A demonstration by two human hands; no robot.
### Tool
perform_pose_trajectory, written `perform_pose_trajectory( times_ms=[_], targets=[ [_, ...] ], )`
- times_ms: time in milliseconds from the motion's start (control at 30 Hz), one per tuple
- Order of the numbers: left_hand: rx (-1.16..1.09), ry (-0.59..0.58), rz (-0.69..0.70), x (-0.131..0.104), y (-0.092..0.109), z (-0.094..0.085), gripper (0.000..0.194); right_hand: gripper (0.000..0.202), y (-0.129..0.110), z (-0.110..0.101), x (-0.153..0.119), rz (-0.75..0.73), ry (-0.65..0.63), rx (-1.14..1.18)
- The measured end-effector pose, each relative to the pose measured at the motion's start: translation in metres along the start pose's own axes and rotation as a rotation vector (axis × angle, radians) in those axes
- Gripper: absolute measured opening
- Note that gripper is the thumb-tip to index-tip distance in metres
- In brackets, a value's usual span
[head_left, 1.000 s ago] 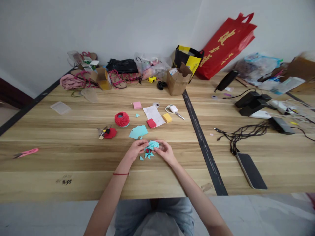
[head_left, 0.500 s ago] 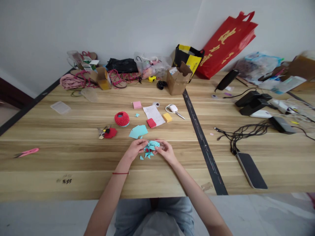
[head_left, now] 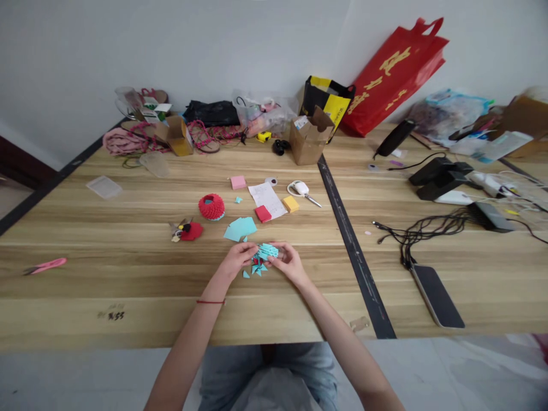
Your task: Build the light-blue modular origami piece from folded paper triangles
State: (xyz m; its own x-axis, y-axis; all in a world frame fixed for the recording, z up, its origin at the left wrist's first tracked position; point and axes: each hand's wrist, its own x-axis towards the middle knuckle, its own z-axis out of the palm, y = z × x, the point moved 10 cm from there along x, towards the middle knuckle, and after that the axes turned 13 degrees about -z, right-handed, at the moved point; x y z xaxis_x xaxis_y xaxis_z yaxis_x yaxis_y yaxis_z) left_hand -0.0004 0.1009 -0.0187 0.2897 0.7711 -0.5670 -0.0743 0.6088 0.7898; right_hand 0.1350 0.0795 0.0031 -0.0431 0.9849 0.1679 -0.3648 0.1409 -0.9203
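Note:
A cluster of folded light-blue paper pieces [head_left: 267, 251] is held between both hands, just above the table. My left hand [head_left: 238, 256] pinches its left side, and my right hand [head_left: 287, 262] has its fingers around the right side. Loose blue folded pieces [head_left: 259, 269] lie under the cluster, with some red among them. Flat blue paper sheets [head_left: 240, 229] are fanned out just beyond my left hand. Farther left stands a round red folded-paper form [head_left: 211, 206] with a blue base.
Red [head_left: 263, 214], yellow [head_left: 290, 204] and pink [head_left: 238, 182] paper stacks lie beyond the hands, near a written sheet [head_left: 268, 197] and white-handled scissors [head_left: 303, 191]. Pink snips [head_left: 47, 266] lie far left. Cables [head_left: 428, 228] and a dark power bank [head_left: 439, 297] are at right.
The blue cluster has tilted slightly between the hands. Both hands keep nearly the same place and hold.

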Motion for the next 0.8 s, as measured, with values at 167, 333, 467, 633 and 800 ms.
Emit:
perform_pose_trajectory(
  times_ms=[167,333,467,633,800],
  targets=[
    [0.028,0.052,0.035,-0.004,0.007,0.0,0.042,0.042,0.001,-0.001,0.0,-0.015,0.014,-0.006],
    [0.098,0.074,0.22,-0.012,0.026,0.004,0.031,0.044,0.004,-0.003,0.0,-0.015,0.021,-0.003],
    [0.104,0.104,0.276,-0.013,0.029,0.003,0.029,0.045,0.009,-0.007,-0.001,-0.007,0.043,-0.029],
    [0.149,0.133,0.326,-0.011,0.028,0.001,0.027,0.045,0.012,-0.008,-0.001,-0.015,0.037,-0.038],
    [0.227,0.19,0.406,-0.015,0.035,-0.002,0.024,0.042,0.014,-0.009,0.002,-0.022,0.05,-0.014]
  ],
)
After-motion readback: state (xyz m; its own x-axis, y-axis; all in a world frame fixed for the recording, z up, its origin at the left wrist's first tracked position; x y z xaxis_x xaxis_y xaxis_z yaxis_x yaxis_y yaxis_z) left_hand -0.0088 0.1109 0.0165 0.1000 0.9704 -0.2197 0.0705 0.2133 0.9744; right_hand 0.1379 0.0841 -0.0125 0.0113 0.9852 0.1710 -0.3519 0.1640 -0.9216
